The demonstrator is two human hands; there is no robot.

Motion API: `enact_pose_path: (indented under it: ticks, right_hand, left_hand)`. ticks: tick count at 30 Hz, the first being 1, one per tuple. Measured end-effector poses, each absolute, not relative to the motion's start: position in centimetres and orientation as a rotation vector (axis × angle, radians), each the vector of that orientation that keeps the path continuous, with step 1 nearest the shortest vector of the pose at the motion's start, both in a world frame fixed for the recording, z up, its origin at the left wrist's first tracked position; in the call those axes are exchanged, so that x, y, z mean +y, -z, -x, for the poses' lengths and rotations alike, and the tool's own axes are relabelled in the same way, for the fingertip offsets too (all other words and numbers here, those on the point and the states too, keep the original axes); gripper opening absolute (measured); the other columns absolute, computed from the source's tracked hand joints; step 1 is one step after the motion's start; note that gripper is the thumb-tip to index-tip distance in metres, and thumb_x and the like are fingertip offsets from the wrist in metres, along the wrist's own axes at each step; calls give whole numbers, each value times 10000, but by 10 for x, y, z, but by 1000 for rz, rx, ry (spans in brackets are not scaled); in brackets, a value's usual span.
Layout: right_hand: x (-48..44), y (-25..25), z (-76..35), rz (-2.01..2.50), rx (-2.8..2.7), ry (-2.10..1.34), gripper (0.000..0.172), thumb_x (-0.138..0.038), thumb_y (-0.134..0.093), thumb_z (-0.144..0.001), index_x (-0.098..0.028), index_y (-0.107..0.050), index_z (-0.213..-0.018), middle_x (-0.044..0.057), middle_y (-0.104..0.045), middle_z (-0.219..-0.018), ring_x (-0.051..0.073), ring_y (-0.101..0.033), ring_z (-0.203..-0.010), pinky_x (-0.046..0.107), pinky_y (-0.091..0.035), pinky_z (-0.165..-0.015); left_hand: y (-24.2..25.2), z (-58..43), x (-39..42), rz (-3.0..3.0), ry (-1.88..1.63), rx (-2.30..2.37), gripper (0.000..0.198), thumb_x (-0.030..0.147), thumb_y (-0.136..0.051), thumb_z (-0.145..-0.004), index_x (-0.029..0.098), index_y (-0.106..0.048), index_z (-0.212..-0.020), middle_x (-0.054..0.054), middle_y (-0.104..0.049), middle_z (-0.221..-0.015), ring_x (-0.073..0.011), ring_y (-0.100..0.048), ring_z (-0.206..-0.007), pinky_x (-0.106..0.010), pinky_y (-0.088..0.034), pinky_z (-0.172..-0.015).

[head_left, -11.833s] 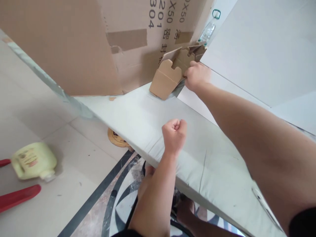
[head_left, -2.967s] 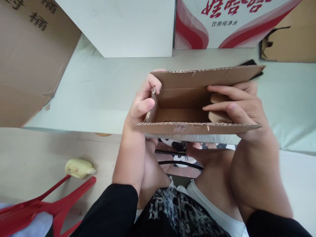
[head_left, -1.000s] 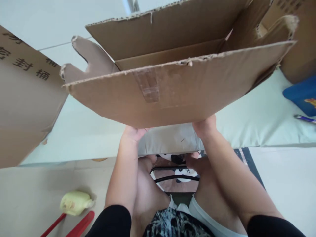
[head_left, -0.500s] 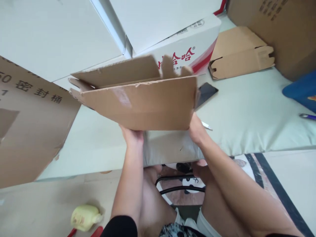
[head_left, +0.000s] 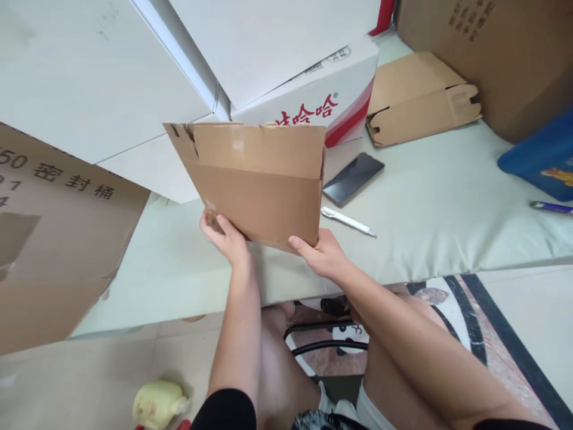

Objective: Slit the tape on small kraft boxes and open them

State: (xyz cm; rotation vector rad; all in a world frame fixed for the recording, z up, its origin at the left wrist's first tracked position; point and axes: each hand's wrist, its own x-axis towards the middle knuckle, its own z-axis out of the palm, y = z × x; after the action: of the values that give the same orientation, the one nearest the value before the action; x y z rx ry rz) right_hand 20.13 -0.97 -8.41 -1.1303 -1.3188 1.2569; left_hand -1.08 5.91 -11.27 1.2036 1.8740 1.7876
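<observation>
A brown cardboard box is held up in front of me, tilted, with one broad side facing me and its notched end flaps at the upper left. My left hand grips its lower left edge, thumb on the near face. At the lower right corner my right hand holds it, thumb in front and the other fingers hidden behind. Just right of the box lie a white pen-like tool and a dark smartphone on the pale green padded surface.
A folded cardboard box lies at the back right. Behind stands a white carton with red lettering. Large brown cartons stand left and far right. A blue object and purple pen lie right. A yellow bottle is on the floor.
The box has turned so its open top no longer shows and its broad side faces me. Both hands now show their thumbs on its near face. The phone and white tool are more exposed.
</observation>
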Motion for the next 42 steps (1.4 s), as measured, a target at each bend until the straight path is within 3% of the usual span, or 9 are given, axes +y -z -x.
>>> enact_pose_path:
  ticks: [3,5,8,11,17,22,28,35,42]
  right_hand:
    - [-6,85,-208,1059,-1293,-1207,332,-466,-624,-856,-204,-616,-653,13,-615,-621,185,-606,-657,315,-500,-657]
    - [-6,84,-211,993,-1254,-1191,328,-476,-618,-866,-212,-632,-672,22,-642,-672,202,-633,-735,331,-530,-728]
    - [-6,82,-211,873,-1187,-1219,306,-499,-580,-895,-226,-715,-857,42,-739,-889,240,-685,-970,358,-560,-866]
    - [-4,81,-209,789,-1139,-1265,333,-520,-570,-906,-232,-732,-942,41,-761,-958,238,-700,-1017,365,-565,-906]
    - [7,78,-215,952,-1081,-1337,299,-473,-581,-913,-216,-697,-1014,55,-737,-1050,217,-660,-1031,334,-490,-917]
    - [11,73,-224,1127,-1012,-1497,174,-319,-521,-927,-213,-659,-941,2,-657,-798,151,-568,-729,285,-411,-705]
    - [18,67,-228,1131,-951,-1552,64,-268,-595,-881,-228,-625,-839,-29,-608,-759,136,-516,-723,276,-345,-696]
    - [30,61,-246,1080,-665,-1487,114,-256,-508,-871,-226,-591,-799,-33,-561,-720,142,-520,-745,286,-376,-742]
    - [51,63,-270,998,-262,-1436,131,-287,-442,-773,-228,-453,-657,-35,-447,-613,122,-421,-611,263,-350,-596]
  left_hand:
    - [111,-4,57,-1043,-1705,1901,641,588,-593,-934,232,-437,-1444,-172,-378,-1614,-248,-397,-1510,-413,-377,-1220]
    - [108,-19,51,-934,-1649,1679,698,684,-630,-867,271,-493,-1412,-143,-441,-1594,-266,-460,-1474,-410,-487,-1121]
    - [102,-42,35,-860,-1497,1200,844,826,-751,-628,256,-657,-1244,-118,-666,-1385,-297,-624,-1310,-384,-567,-1014]
    - [93,-59,16,-883,-1342,1102,826,686,-939,-434,233,-738,-1095,-92,-785,-1119,-271,-739,-1075,-336,-609,-917]
    - [56,-73,30,-1059,-1616,1200,556,570,-937,-588,221,-759,-982,-39,-807,-962,-205,-768,-943,-254,-629,-787]
    - [11,-101,82,-1413,-1727,1094,439,493,-940,-621,255,-761,-943,-49,-795,-1076,-257,-707,-1183,-348,-618,-982]
    - [-23,-175,132,-1587,-1530,815,530,436,-932,-662,210,-712,-1088,-120,-749,-1205,-294,-646,-1293,-427,-499,-1156]
    - [-1,-259,193,-1621,-1343,721,598,629,-835,-713,251,-655,-1140,-86,-742,-1231,-292,-665,-1263,-457,-490,-1154]
    - [41,-317,208,-1243,-1223,788,364,316,-808,-806,236,-608,-1099,-86,-752,-1195,-263,-693,-1214,-434,-519,-1120]
